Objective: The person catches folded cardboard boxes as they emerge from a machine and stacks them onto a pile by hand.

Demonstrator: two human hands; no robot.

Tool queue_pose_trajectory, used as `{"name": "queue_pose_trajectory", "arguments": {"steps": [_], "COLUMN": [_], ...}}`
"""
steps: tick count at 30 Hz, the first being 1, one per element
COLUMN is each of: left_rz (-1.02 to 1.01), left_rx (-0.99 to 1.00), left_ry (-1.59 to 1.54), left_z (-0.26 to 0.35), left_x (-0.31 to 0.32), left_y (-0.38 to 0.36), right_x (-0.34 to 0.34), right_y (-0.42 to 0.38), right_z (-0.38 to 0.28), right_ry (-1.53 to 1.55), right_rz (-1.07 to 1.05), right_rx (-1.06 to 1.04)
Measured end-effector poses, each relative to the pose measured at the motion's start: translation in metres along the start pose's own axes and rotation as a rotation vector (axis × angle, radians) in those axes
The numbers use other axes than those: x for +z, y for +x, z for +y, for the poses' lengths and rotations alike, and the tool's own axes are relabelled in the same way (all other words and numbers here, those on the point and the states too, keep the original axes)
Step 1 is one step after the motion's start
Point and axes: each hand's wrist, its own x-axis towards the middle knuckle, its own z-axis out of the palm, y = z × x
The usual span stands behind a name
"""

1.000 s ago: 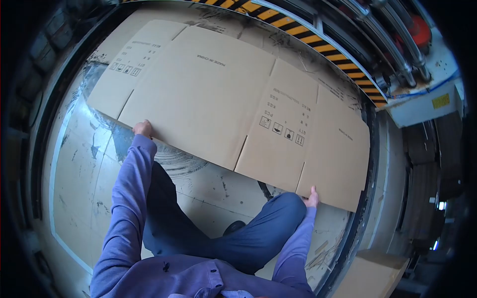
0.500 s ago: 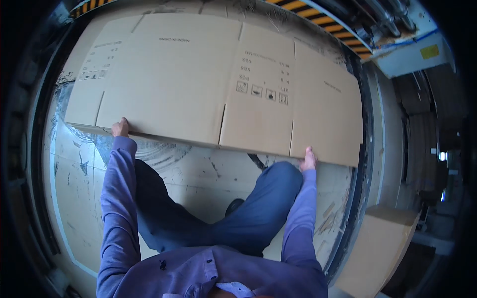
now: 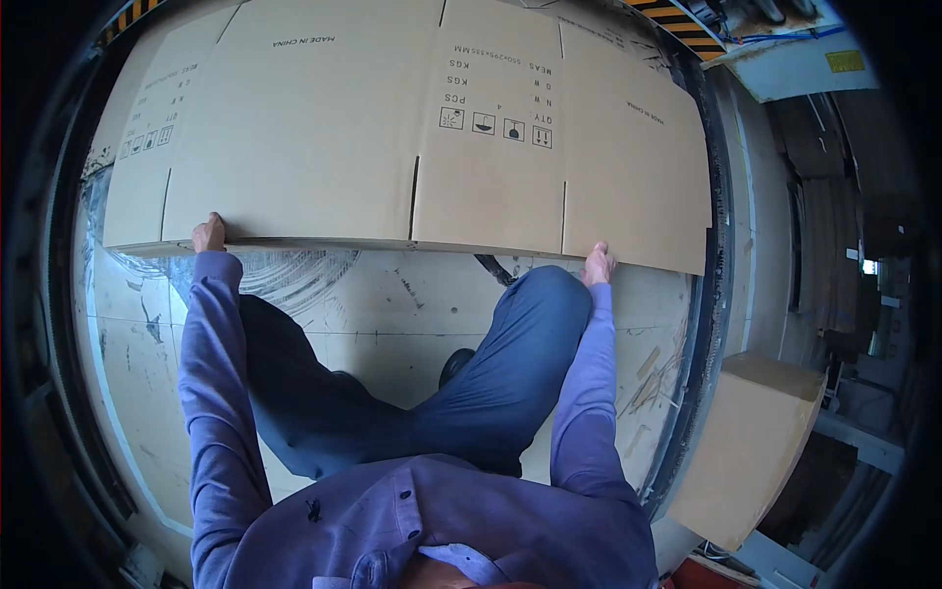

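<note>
A wide flat cardboard carton blank (image 3: 304,128) stretches across the top of the view, printed side up, with slots cut into its near edge. The printing, including "MADE IN CHINA" and handling symbols, appears upside down from here. My left hand (image 3: 209,234) is closed around the near edge toward the left, thumb on top and fingers hidden underneath. Toward the right end, my right hand (image 3: 599,265) grips the same edge, also with its thumb on top. Both arms reach forward, one along the outside of each knee.
Scuffed pale floor (image 3: 383,294) lies under my bent legs. A dark rail (image 3: 708,324) runs along the right, with a brown cardboard box (image 3: 746,442) beyond it. Black-and-yellow striped edging (image 3: 687,39) and a white machine part (image 3: 795,74) stand at the upper right.
The blank, both hands, the floor marks and the box all sit higher in the view, as my head has tilted down. Both hands keep their hold on the near edge.
</note>
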Motion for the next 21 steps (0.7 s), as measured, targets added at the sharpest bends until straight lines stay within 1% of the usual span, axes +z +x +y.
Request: {"name": "queue_pose_trajectory", "arguments": {"steps": [1,3,5,7,10,11,13,14,16,17,19,20,21], "left_rz": [0.025,0.006,-0.052,-0.139,-0.020,-0.098,-0.106,-0.097,-0.078,-0.102,-0.147,-0.127,-0.102], "left_rx": [0.032,0.015,-0.001,-0.025,0.001,-0.088,-0.101,-0.062,0.026,-0.002,-0.048,0.079,0.207], "left_ry": [0.018,0.011,-0.017,-0.064,-0.055,-0.080,-0.091,-0.086,-0.086,-0.086,-0.098,-0.049,0.000], "left_z": [-0.006,-0.010,-0.010,-0.002,0.001,0.022,0.024,0.018,0.000,0.001,0.012,0.003,-0.015], "left_x": [0.003,0.005,0.004,-0.007,-0.008,-0.026,-0.029,-0.027,-0.013,-0.015,-0.024,-0.018,-0.005], "left_y": [0.006,0.014,0.017,0.005,-0.007,-0.032,-0.039,-0.036,-0.015,-0.018,-0.029,-0.020,-0.002], "right_x": [0.000,-0.003,-0.003,0.000,0.003,0.006,0.003,0.007,-0.001,-0.006,0.000,0.004,0.005], "right_y": [-0.005,-0.014,-0.018,-0.001,0.011,0.008,0.012,0.029,0.003,-0.009,-0.004,0.004,0.008], "right_z": [-0.003,-0.008,-0.011,-0.001,0.004,0.004,-0.001,0.010,-0.004,-0.008,0.006,0.013,0.020], "right_ry": [0.005,0.003,-0.033,-0.108,-0.300,-0.304,-0.307,-0.287,-0.341,-0.365,-0.288,-0.240,-0.236], "right_rz": [-0.006,-0.004,0.017,0.045,0.130,0.112,0.091,0.110,0.082,0.069,0.236,0.323,0.392], "right_rx": [-0.011,-0.016,-0.038,-0.075,-0.165,-0.167,-0.176,-0.216,-0.203,-0.199,-0.251,-0.279,-0.388]}}
